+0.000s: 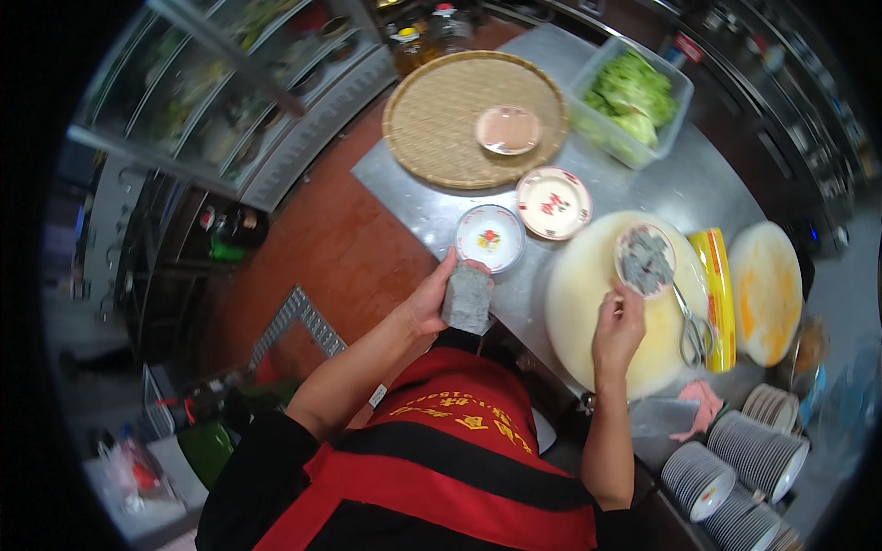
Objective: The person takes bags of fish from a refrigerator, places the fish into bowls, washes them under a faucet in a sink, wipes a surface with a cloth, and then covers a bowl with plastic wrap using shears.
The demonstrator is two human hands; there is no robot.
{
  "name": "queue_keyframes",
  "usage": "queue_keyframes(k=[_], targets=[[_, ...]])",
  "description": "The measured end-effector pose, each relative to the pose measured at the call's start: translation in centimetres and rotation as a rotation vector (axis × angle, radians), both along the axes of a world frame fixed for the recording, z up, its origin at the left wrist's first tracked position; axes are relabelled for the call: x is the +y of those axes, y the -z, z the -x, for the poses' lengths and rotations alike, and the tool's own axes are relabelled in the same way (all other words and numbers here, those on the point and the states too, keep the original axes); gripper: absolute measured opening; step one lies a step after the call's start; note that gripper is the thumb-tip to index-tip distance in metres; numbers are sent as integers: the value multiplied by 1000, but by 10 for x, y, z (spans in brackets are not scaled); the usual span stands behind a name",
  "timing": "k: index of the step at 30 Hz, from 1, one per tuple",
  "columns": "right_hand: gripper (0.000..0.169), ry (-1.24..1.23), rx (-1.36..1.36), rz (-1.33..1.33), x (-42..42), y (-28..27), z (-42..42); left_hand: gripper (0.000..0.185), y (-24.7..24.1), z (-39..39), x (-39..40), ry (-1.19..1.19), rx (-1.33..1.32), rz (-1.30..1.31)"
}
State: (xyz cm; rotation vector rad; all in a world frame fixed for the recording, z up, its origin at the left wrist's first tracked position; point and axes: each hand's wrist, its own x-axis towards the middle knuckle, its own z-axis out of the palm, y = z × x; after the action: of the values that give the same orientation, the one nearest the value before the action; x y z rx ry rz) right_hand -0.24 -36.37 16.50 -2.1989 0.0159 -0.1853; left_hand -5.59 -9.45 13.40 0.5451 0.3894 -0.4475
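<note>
My left hand (441, 289) grips a rough grey block (468, 299) just off the steel table's near edge. Behind the block sits a white bowl (490, 234) with a flower print. My right hand (620, 317) is over the round pale chopping board (579, 310), fingers curled at the near rim of a small plate (672, 248). Whether they pinch that rim is blurred. Grey, wet-looking pieces (646, 262) fill the plate. To its right lie metal scissors (694, 337) and a yellow packet (716, 303).
A woven bamboo tray (434, 117) bears a plate (510, 129) of pinkish food. Near it are a red-printed plate (553, 203) and a plastic tub of lettuce (630, 96). A second board (765, 296), a pink cloth (697, 406) and stacked plates (754, 448) stand right.
</note>
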Motion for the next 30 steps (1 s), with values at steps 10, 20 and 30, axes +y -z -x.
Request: queue_keyframes(k=[10, 20, 30], targets=[[45, -613, 864, -887, 171, -13, 73, 41, -12, 55, 63, -522, -252, -330], [31, -735, 1137, -780, 389, -23, 129, 45, -14, 157, 247, -787, -366, -550], [31, -1052, 1245, -538, 613, -38, 215, 50, -26, 283, 447, -1054, -157, -435]])
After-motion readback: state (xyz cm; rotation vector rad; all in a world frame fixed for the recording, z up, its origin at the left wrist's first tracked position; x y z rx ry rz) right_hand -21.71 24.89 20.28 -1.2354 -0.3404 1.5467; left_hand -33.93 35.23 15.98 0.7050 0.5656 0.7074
